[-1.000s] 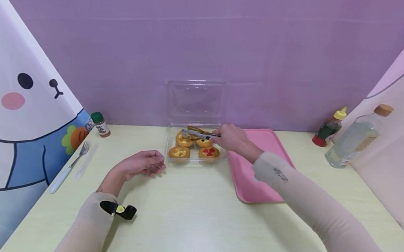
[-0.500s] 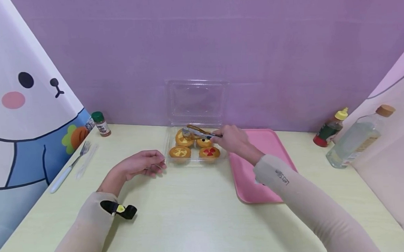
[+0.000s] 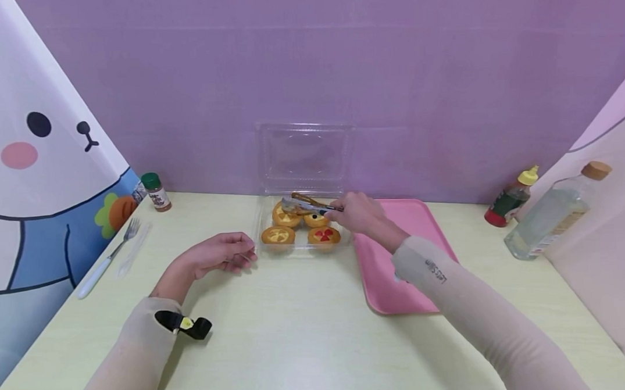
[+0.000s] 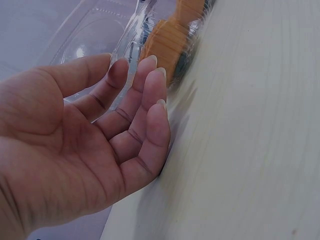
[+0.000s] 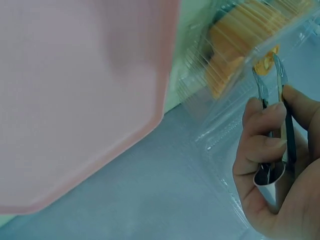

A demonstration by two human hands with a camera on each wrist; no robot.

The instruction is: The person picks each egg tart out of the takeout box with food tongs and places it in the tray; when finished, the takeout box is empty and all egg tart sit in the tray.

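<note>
My right hand (image 3: 357, 215) grips a pair of metal tongs (image 3: 320, 207), its fingers curled round the handles in the right wrist view. The tong tips reach over the back tarts in a clear plastic container (image 3: 300, 249); whether they clasp one is unclear. Several golden tarts sit inside: a back-left tart (image 3: 287, 217), a pale-topped front-left tart (image 3: 278, 236), a front-right tart with red topping (image 3: 324, 236), and a back-right tart (image 3: 316, 220) partly covered by the tongs. At the container's left rim, my left hand (image 3: 222, 252) pinches the plastic edge between thumb and index finger.
The container's lid (image 3: 305, 157) stands raised against the purple backdrop. A pink tray (image 3: 394, 273) lies beneath my right forearm. On the left are a fork (image 3: 108, 261), a clear plastic utensil (image 3: 134, 249) and a green-capped jar (image 3: 156, 193); at right, a sauce bottle (image 3: 510, 199) and a corked bottle (image 3: 551, 216).
Both hands stay almost in place. The tongs shift only very slightly above the back tarts.
</note>
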